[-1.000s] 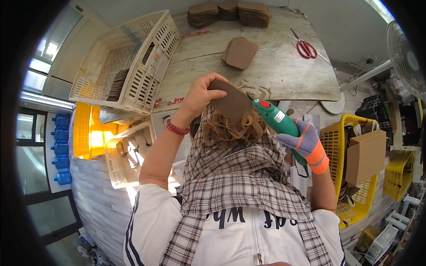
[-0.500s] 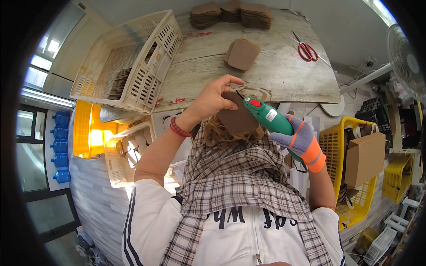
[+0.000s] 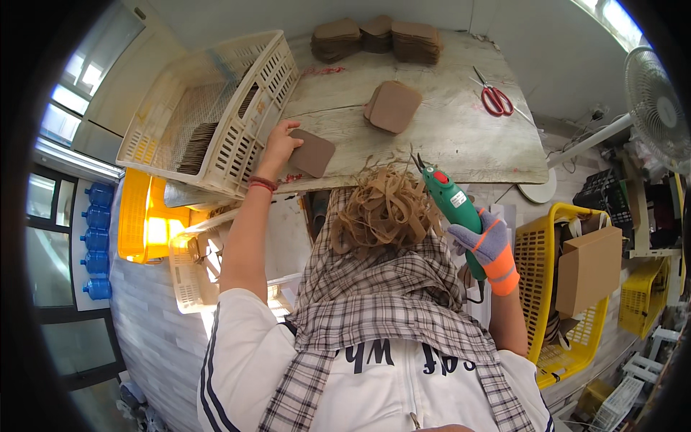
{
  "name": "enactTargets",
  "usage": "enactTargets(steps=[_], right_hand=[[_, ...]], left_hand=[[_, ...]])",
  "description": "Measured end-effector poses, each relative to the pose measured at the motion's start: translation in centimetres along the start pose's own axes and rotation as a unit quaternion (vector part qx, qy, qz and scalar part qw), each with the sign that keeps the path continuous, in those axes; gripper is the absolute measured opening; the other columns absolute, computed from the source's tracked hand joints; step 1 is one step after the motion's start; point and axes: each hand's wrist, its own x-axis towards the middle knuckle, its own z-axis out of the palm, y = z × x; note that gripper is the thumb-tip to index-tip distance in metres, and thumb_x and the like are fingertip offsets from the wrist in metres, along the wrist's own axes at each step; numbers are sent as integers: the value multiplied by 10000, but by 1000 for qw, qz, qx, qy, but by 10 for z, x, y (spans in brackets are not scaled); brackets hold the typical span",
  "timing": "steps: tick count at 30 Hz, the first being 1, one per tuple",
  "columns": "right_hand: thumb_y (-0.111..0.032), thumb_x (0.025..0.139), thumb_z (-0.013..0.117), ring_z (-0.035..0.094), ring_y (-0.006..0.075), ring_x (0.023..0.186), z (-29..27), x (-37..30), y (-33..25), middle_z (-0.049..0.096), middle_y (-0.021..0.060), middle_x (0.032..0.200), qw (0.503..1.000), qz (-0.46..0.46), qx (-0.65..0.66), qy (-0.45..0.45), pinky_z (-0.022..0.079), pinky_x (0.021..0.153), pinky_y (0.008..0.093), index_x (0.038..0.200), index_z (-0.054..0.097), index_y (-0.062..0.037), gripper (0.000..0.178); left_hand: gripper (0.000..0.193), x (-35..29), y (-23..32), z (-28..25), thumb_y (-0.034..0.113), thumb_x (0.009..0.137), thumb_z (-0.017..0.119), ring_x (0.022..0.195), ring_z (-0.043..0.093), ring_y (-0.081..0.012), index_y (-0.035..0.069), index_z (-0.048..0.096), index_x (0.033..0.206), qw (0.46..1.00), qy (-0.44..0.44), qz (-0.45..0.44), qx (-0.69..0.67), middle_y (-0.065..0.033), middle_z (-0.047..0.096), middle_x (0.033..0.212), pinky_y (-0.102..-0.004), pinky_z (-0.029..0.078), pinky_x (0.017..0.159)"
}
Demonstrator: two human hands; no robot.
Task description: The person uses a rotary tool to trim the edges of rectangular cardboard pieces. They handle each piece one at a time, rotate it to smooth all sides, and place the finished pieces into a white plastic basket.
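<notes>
My bare left hand point(image 3: 281, 146) pinches the left edge of a flat brown square piece with rounded corners point(image 3: 314, 154), just over the table's near left part. In a grey and orange glove, my right hand point(image 3: 491, 247) grips green electric scissors point(image 3: 455, 204) with a red button. Their dark blades point up and away from me, near the table's front edge. A tangled heap of brown trimmed strips point(image 3: 385, 209) lies on my checked apron, beside the scissors. Ahead on the table rests a small stack of similar brown pieces point(image 3: 396, 106).
A cream plastic crate point(image 3: 237, 144) holding brown pieces stands left on the wooden table point(image 3: 461, 122). Taller stacks point(image 3: 416, 43) sit at the back. Red-handled scissors point(image 3: 497, 101) lie at the right. A yellow basket point(image 3: 533, 281) with a cardboard box point(image 3: 589, 270) and a fan point(image 3: 653, 93) are farther right.
My left hand has carried the brown piece from above the strips leftward over the table, uncovering the heap. The electric scissors have shifted slightly right and toward me.
</notes>
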Motion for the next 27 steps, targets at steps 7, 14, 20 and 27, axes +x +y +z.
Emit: enactTargets(steps=[7, 14, 20, 27], right_hand=[[-204, 737, 785, 557, 74, 525, -3, 12, 34, 621, 45, 694, 998, -3, 1, 60, 447, 481, 213, 1012, 573, 30, 419], [-247, 730, 785, 564, 74, 525, -7, 14, 50, 630, 47, 671, 997, 9, -30, 67, 456, 489, 224, 1008, 584, 27, 438], [-256, 725, 790, 568, 78, 520, -6, 15, 48, 631, 47, 661, 997, 5, -18, 72, 458, 487, 226, 1006, 590, 20, 442], [-227, 743, 777, 568, 84, 531, 2, 19, 32, 624, 51, 694, 996, -13, -8, 89, 462, 477, 224, 1016, 573, 28, 426]], left_hand=[[302, -21, 127, 95, 317, 713, 736, 985, 464, -289, 83, 623, 868, 932, 185, 247, 190, -105, 538, 970, -410, 352, 875], [550, -4, 151, 135, 370, 602, 812, 1006, 468, -284, 39, 550, 954, 953, 197, 124, 195, -111, 540, 1002, -432, 344, 877], [536, -4, 154, 138, 308, 592, 830, 1026, 461, -301, 55, 524, 953, 970, 169, 85, 155, -117, 537, 1013, -436, 331, 887], [388, -9, 152, 127, 126, 716, 754, 935, 555, -264, 26, 523, 1011, 981, 53, 47, -183, -100, 586, 977, -369, 443, 797]])
